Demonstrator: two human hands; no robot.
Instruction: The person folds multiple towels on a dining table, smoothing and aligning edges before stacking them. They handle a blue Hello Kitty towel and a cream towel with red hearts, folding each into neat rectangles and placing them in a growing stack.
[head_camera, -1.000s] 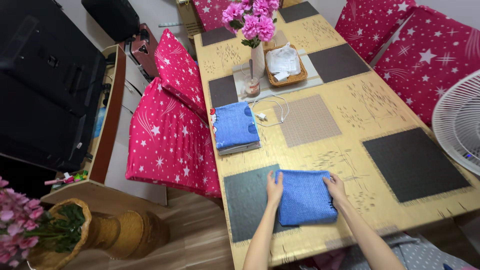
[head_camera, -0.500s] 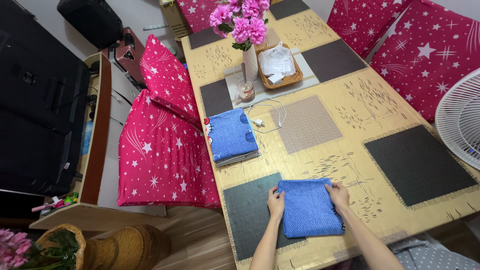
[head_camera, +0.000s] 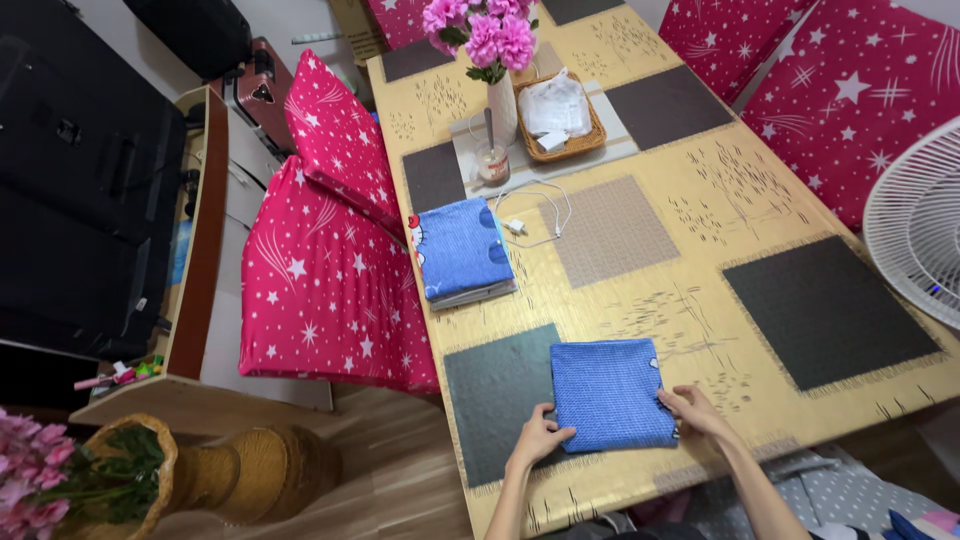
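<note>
A folded blue knitted cloth (head_camera: 610, 392) lies flat near the front edge of the yellow patterned table (head_camera: 690, 205), partly over a dark placemat (head_camera: 492, 398). My left hand (head_camera: 538, 438) touches the cloth's near left corner with its fingers apart. At the near right edge rests my right hand (head_camera: 692, 410), fingertips on the cloth. Neither hand lifts it. Farther back on the left side sits a stack of folded blue cloths (head_camera: 460, 250).
A white cable (head_camera: 535, 212) lies beside the stack. Behind it stand a vase of pink flowers (head_camera: 500, 75), a small jar (head_camera: 493, 160) and a wicker basket (head_camera: 560, 110). Red starred chairs (head_camera: 325, 270) flank the table; a white fan (head_camera: 915, 230) is at right.
Both hands slid from the cloth's far corners down its sides to its near edge. The cloth stayed flat on the table. The view shifted slightly.
</note>
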